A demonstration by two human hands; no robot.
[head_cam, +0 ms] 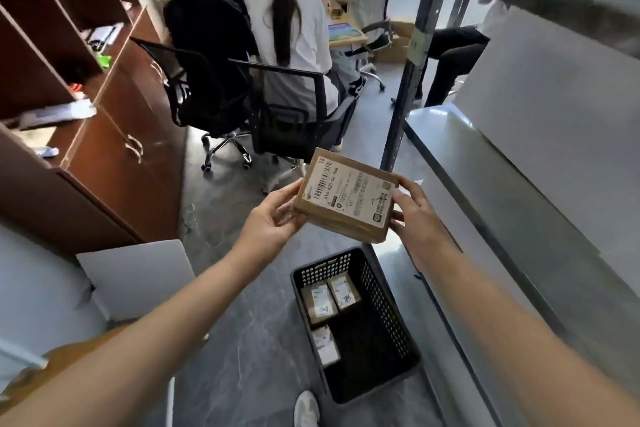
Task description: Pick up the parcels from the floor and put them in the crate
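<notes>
Where the floor is nearest, one white shoe (306,409) shows just left of the near end of one black crate (384,298). The crate stands on the grey floor, and its right side is close to the long edge of the metal shelf (502,218). Three small parcels lie flat inside along its left wall: one near (325,345) and two side by side at the far end (318,302) (344,293). The right half of the crate floor is bare. Open floor runs left of the crate up to a white board (138,277).

Above the far rim of the crate, one more parcel (346,201) is up in the air with its label on top. The left hand (273,215) grips its left edge and the right hand (419,215) grips its right edge, fingers bent round the sides.

Farther off, a brown cupboard (121,156) fills the left side and a dark shelf post (405,87) stands on the right, with a strip of floor between them. Two black chairs on wheels (287,114) (194,90) sit across the far end of that strip. At least four people sit at a table beyond.
</notes>
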